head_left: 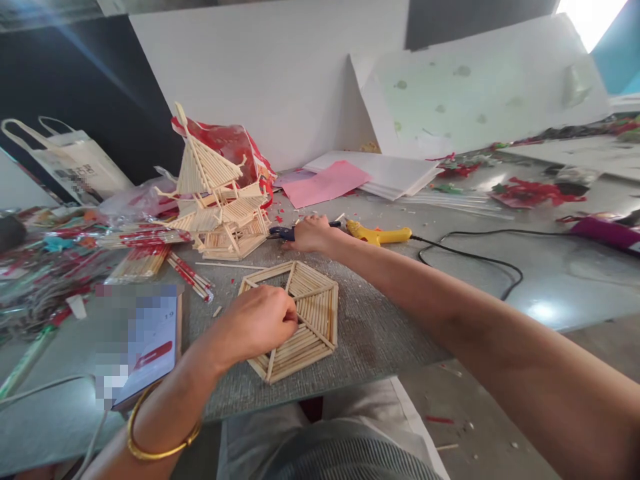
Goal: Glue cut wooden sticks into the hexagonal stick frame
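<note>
the left hand (260,320) hides part of the panel (313,337), and its curled fingers conceal whether they grip anything. the right hand (313,233) covers the middle of a dark tool (283,233), its kind untellable. the right arm (450,307) is cut off at the lower right. the tower (213,167) hides part of the red bag (257,160). pixels blot the screen (155,347). the purple thing (605,233) is cut off at the right edge.
</note>
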{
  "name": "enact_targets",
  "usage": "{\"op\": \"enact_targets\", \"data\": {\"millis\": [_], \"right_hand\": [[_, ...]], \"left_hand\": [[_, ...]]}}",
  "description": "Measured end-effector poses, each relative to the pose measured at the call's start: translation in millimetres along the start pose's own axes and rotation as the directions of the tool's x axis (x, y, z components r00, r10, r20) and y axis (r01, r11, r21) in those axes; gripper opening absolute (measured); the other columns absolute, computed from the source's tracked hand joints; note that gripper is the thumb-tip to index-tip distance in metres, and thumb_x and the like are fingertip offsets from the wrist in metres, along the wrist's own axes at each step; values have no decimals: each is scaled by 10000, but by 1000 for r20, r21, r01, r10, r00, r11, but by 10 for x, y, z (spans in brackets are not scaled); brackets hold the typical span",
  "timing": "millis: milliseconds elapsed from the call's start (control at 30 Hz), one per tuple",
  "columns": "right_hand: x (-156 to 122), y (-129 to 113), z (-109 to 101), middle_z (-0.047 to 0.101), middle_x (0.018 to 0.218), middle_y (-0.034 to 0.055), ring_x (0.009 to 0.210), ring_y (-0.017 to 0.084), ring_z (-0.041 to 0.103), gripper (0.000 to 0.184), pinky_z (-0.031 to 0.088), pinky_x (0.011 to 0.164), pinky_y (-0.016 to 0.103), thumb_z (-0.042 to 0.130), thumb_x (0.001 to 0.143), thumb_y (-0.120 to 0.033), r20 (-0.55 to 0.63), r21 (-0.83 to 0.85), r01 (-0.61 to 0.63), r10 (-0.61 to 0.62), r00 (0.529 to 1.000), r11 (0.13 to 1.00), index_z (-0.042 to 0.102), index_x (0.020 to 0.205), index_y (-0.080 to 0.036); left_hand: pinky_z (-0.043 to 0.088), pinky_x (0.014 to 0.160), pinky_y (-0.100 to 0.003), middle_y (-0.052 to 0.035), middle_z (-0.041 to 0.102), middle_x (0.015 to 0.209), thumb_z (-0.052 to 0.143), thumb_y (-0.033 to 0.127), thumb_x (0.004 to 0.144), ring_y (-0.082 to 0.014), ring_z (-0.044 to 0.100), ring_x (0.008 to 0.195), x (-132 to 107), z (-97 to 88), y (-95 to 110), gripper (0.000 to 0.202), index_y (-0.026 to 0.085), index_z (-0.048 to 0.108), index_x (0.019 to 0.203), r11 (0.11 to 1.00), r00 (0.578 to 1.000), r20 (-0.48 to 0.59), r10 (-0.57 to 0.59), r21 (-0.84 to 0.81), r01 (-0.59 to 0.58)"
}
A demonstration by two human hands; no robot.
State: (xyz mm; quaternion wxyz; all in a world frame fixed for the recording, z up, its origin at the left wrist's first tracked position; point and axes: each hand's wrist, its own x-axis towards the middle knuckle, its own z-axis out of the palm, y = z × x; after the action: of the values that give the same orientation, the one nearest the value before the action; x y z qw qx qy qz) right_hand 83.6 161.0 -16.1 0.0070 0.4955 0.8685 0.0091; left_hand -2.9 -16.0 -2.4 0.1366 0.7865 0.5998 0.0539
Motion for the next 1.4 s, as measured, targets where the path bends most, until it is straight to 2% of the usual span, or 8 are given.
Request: {"op": "enact_targets", "data": {"millis": [200,367,500,767,1033,1167,1400], "right_hand": [[5,-18,7,494,1239,234,1117,376,447,746,324,892,510,462,750,-659,-14,-14,-6,6,1000,1000,553,1197,-70],[-1,-85,-17,491,1244,240,1105,383,457,760,335,869,518,465,741,-671,6,-15,-66,66,998,998,554,1192,-65],[25,-91,-30,489,1249,236,1110,390,453,758,337,867,525,468,739,-670,32,-14,-55,55,998,998,546,1204,-76],[48,-40,-28,480,1264,222,1125,377,441,735,323,897,519,475,744,-653,34,-11,-12,13,999,1000,548,1203,-84],[91,-34,-5,474,1262,232,1137,381,427,738,314,899,539,455,754,-655,22,-21,-7,7,1000,1000,544,1204,-76],[156,-44,-11,502,1237,223,1119,386,443,702,316,887,560,463,749,-648,31,-24,-4,5,1000,1000,566,1182,-105],[184,-120,51,488,1228,276,1122,414,439,747,299,890,582,429,764,-654,-19,-21,-36,35,999,999,564,1167,-40]], "left_hand": [[211,459,-272,10,520,448,460,147,620,-111,401,401,-3,-12,14,219,228,580,455,1000,1000,3,6,22,-7],[272,487,-265,6,602,513,459,152,638,-136,486,446,-1,-30,18,230,258,644,553,998,1000,22,11,62,-12],[284,491,-255,-5,637,566,467,111,623,-146,536,505,14,-55,21,240,252,650,554,996,997,39,73,44,-74],[324,524,-253,-9,647,609,439,115,637,-143,555,551,48,-63,11,253,243,651,587,992,990,97,102,58,-108],[319,533,-244,-25,662,655,428,132,644,-133,561,598,48,-120,36,228,185,649,635,991,981,165,100,76,-114],[331,539,-239,-19,661,651,426,134,631,-127,560,599,53,-118,24,229,188,648,645,993,983,158,89,64,-100],[339,544,-239,4,650,645,441,181,651,-133,557,607,48,-64,-33,206,209,645,665,998,996,70,60,-38,-58]]}}
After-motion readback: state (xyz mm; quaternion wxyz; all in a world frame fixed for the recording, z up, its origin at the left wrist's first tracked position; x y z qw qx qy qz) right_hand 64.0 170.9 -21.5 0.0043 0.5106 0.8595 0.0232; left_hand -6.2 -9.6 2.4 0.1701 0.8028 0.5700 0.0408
